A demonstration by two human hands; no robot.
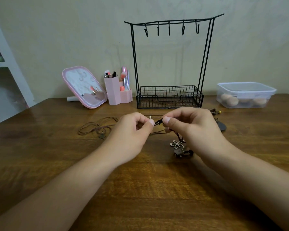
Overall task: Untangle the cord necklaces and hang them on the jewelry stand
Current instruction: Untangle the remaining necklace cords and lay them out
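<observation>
At the frame's centre, my left hand (133, 129) and right hand (188, 125) meet over the table (140, 189), each pinching the dark cord (158, 122) between thumb and forefinger — the short stretch between them is taut. From my right hand the cord drops to a flower pendant (177, 144) lying on the wood, just below centre, with a tangle of dark cord beside it. A brown necklace (95, 127) with a star charm lies loose at centre left, apart from my hands. The stand (169, 64) rises upper centre, its five hooks bare, wire basket at its foot. A pink mirror (83, 87) and brush holder (117, 90) sit to its left — a lidded box (245, 95) at right.
</observation>
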